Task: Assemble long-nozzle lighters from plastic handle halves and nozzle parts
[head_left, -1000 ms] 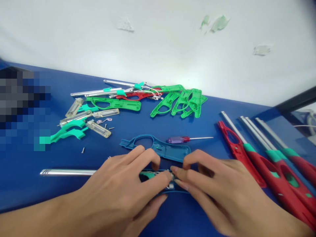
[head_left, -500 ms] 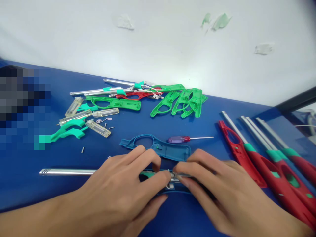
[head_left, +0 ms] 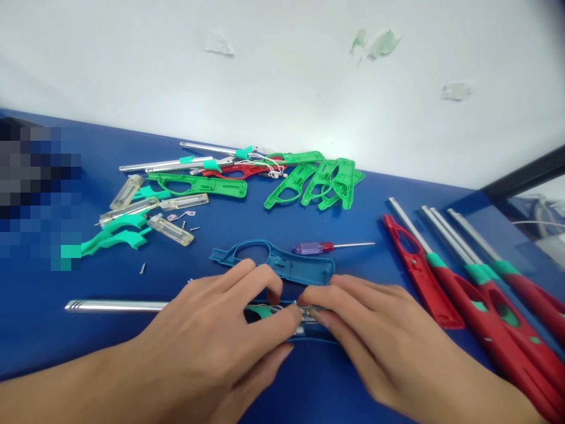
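Note:
A blue lighter half-shell (head_left: 315, 333) lies open side up at the front centre, with a silver tube (head_left: 119, 305) pointing left from it. My left hand (head_left: 216, 330) is closed around the shell's left part, its index finger and thumb at the small inner parts. From the right, my right hand (head_left: 366, 330) pinches the parts inside the shell with thumb and index finger. A green trigger piece (head_left: 260, 310) and thin wires show between the hands. Just behind them lies a second blue half-shell (head_left: 304, 268). My fingers hide much of the held shell.
A screwdriver (head_left: 313, 248) lies behind the loose blue shell. Green shells (head_left: 344, 182) and tubes with wires lie at the back, clear tanks (head_left: 171, 229) and green triggers (head_left: 126, 231) at left. Red lighters (head_left: 481, 312) stretch along the right, beside a red shell (head_left: 424, 277).
The view has shifted slightly, moving the whole scene a little left. My right hand has turned a little flatter over the shell, and its fingers remain at the inner parts.

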Tool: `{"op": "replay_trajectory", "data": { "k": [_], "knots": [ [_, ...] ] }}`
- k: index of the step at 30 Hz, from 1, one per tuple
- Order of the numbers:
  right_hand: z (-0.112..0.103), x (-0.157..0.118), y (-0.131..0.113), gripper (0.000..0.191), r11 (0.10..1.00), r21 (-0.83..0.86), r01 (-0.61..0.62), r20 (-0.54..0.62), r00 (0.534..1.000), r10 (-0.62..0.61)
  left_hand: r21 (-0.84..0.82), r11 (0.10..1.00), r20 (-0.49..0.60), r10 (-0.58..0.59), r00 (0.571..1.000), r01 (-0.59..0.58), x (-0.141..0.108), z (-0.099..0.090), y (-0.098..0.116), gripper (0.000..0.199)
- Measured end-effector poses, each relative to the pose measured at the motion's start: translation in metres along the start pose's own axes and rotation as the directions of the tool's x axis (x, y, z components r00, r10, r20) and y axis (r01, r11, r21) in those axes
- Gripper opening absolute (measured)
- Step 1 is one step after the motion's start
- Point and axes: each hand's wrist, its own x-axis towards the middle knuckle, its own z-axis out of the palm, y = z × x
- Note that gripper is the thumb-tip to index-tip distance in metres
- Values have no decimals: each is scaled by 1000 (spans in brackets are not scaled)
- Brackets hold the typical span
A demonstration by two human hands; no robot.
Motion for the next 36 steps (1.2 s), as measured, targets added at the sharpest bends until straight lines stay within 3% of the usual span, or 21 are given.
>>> {"op": "replay_trajectory", "data": {
  "k": [6,11,14,17,24,29,36],
  "knots": [
    [2,-1,-1,34,993,108,-51,53,998,45,-40,999,7,-23,1000,24,0,0,-1,12],
    [-9,3,0,22,880,402,-254,118,967,225,-38,999,-13,-9,1000,9,-2,0,0,17],
    [-21,7,4,14,833,422,-356,115,933,341,-38,999,-29,-7,1000,6,-1,1,0,18],
    [-30,11,12,16,787,415,-457,208,890,406,-33,999,-31,-11,999,10,0,2,-1,15],
    [-32,15,26,20,644,482,-594,450,798,400,-28,999,-16,-25,1000,25,-7,4,-1,13],
    [-28,15,26,16,597,515,-615,464,785,410,-52,998,-8,-18,1000,18,-3,5,-1,14],
    [-31,17,24,14,606,498,-620,472,780,410,-56,998,-29,-13,1000,12,-2,4,0,13]
  ]
}}
